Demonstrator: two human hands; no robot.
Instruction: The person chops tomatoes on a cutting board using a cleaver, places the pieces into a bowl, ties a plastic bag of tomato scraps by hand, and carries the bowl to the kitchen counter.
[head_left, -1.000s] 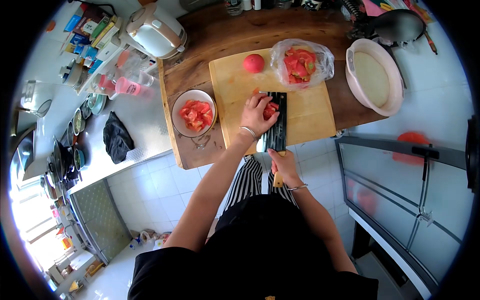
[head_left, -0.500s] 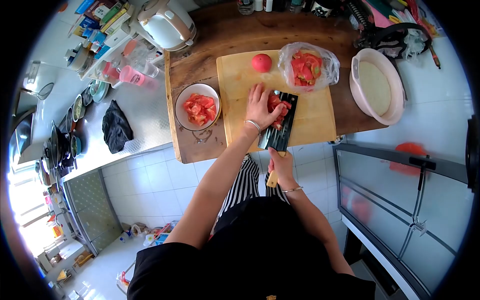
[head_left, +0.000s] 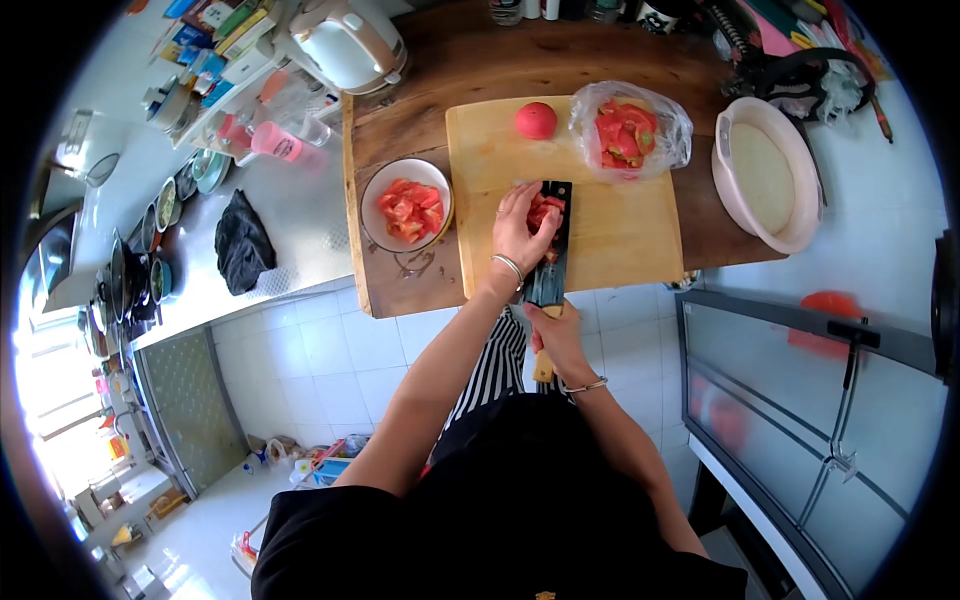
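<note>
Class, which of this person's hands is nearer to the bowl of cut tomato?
Left. The left hand is right of the bowl, touching tomato pieces on the cleaver; the right hand, gripping the cleaver's handle, is farther right and lower in view.

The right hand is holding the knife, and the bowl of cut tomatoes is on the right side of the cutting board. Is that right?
Not quite: the bowl of cut tomatoes is left of the cutting board, as the head view shows. The right hand is indeed holding the knife.
</note>
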